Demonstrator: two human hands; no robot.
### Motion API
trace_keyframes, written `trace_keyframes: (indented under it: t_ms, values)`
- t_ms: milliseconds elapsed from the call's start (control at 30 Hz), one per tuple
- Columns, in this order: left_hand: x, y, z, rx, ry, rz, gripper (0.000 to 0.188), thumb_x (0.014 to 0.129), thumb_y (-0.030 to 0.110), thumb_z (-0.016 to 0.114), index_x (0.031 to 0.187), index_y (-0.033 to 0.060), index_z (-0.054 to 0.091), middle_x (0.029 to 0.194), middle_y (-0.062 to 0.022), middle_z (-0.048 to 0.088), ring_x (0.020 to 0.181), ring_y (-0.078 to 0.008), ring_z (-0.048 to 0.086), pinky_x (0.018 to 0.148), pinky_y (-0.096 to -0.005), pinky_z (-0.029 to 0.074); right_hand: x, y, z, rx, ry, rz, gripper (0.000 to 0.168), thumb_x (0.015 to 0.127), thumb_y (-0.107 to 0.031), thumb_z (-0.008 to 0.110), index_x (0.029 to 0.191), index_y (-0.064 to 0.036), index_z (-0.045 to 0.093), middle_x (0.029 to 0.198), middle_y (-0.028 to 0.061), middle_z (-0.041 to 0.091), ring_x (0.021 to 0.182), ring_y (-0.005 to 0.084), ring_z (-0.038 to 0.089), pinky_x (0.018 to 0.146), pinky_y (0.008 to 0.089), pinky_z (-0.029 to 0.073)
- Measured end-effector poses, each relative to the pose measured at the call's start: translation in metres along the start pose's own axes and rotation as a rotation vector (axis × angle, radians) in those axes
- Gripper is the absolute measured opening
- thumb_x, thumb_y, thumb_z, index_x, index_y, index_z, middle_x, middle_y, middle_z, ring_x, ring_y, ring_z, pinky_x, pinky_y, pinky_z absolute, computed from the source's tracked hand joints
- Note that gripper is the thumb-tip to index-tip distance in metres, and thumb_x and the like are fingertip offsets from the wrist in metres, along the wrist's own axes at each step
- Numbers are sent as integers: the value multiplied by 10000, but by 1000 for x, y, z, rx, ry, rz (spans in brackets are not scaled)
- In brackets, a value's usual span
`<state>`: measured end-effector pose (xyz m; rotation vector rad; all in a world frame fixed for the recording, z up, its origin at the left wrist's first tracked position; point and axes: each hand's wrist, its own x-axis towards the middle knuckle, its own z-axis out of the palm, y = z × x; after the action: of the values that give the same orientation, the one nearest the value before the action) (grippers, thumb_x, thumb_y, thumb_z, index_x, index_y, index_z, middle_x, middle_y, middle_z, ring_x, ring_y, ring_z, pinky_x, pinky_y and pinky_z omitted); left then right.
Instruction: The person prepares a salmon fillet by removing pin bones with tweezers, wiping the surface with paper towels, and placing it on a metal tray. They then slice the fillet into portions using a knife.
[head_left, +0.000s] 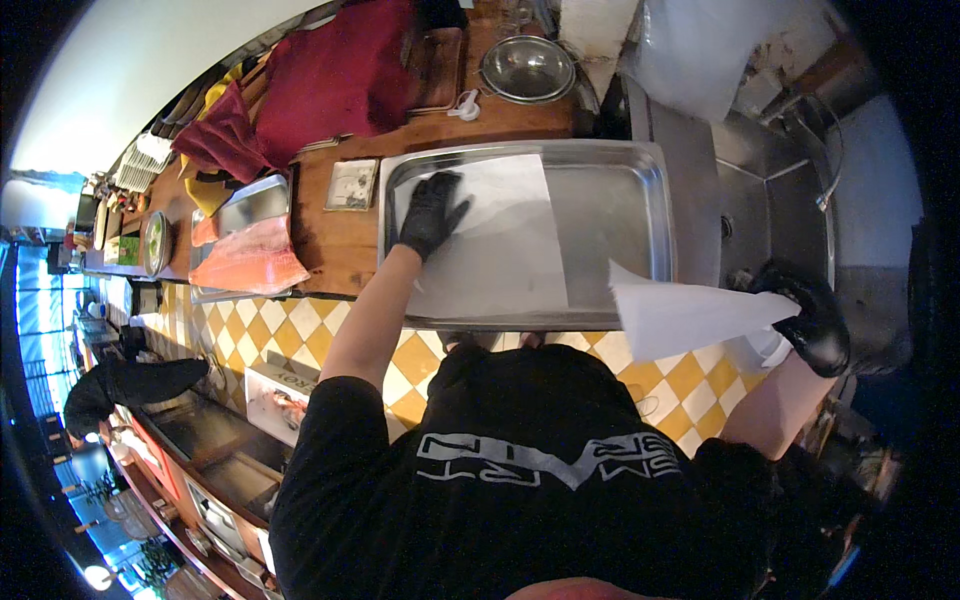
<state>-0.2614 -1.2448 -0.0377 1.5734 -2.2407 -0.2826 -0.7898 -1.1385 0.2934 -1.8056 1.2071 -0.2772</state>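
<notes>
A large stainless steel tray (606, 298) lies before me, with white paper (502, 247) lining its left part. My left hand (433, 214), in a black glove, rests on that paper near its upper left corner, fingers slightly spread. Out to the right, my right hand (814, 322), gloved too, grips a sheet of white paper (690, 311) that hangs over the tray's lower right corner. Left of the tray, a salmon fillet (251, 259) and a smaller salmon piece (204, 231) lie on a metal tray (259, 196).
A sink (795, 217) with a hose tap is at the right. Behind the tray stand a metal sieve (528, 69) and a dark red cloth (337, 75). A small square dish (351, 184) sits between the trays. A white box (274, 405) stands behind at left, and another person (135, 386) is farther off.
</notes>
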Motion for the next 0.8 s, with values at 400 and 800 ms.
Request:
trace_keyframes:
  t_ms: [400,800]
  values:
    - [22,-15,-23,370,107,-362,288,945,124,446,1143,84,651,1024,-188,667,994,-351,640,884,-491,501,16,-2,15,-102,18,-100,402,859,-375,702,988,4,672,952,164,690,894,326,680,828,397,516]
    - [37,-30,-29,632,7,-188,248,902,167,466,907,68,693,840,-196,689,791,-361,663,723,-468,523,-1,9,17,45,4,-174,346,829,-334,747,954,-14,713,895,136,705,838,308,686,770,383,525]
